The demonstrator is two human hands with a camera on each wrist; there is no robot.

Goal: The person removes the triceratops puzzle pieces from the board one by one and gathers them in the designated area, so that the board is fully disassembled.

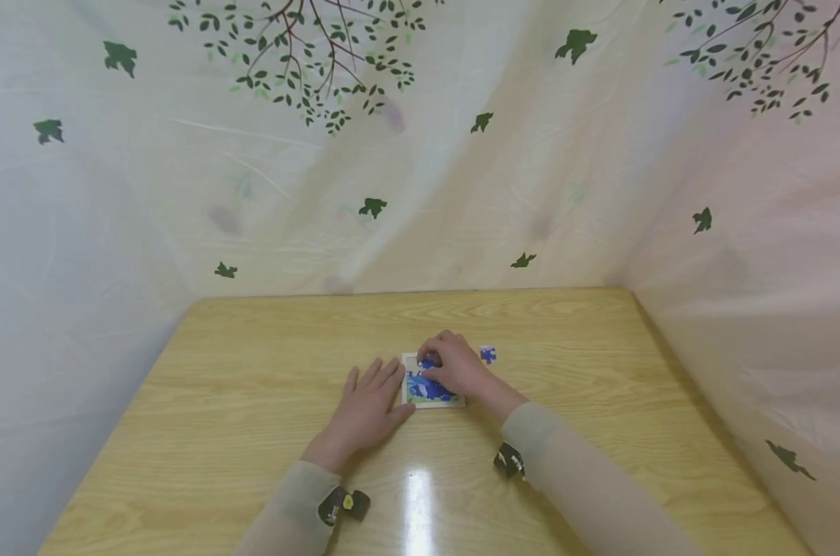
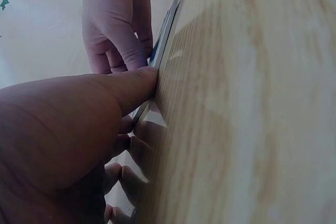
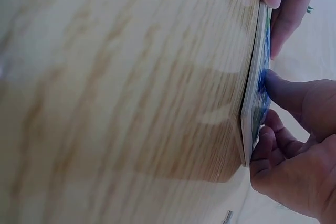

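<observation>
A small jigsaw puzzle (image 1: 430, 388) in a pale frame, with a blue picture and some green, lies on the table. My left hand (image 1: 367, 409) rests at its left side, fingers spread and straight. The left thumb touches the frame's near edge, as the left wrist view also shows. Over the puzzle's upper part, my right hand (image 1: 458, 367) has its fingers curled and pinches a blue puzzle piece (image 1: 428, 362), partly hidden by the fingers. In the right wrist view, the right thumb (image 3: 286, 90) is down at the puzzle's face.
One loose blue and white puzzle piece (image 1: 488, 354) lies on the table right of the frame. The wood-grain table (image 1: 253, 401) reaches back to a pale curtain (image 1: 420, 193) printed with leaves, which also hangs at both sides.
</observation>
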